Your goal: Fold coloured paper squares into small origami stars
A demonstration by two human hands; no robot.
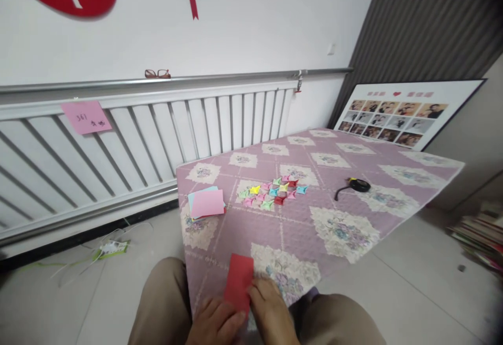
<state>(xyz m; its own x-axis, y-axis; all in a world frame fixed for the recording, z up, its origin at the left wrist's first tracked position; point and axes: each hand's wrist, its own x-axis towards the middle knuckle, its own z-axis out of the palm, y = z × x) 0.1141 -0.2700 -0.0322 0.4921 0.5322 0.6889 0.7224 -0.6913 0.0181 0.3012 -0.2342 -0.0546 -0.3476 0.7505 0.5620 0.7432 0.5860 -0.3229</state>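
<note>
A narrow red sheet of paper (239,278), apparently folded lengthwise, lies at the near corner of the cloth-covered table. My left hand (218,321) is closed at the paper's lower left end, its thumb across the lower part. On the right edge, the curled fingers of my right hand (271,305) grip the same sheet. Farther back sits a group of small folded paper pieces (274,192) in pink, green, yellow, blue and red. To the left is a stack of colored paper sheets (207,203) with a pink one on top.
A black tape measure (359,185) with a strap rests on the patterned tablecloth (243,230). Behind the table are a white radiator (220,120) and a leaning photo board (393,114). Cables and a power strip (112,249) lie on the floor at left; stacked books (479,240) stand at right.
</note>
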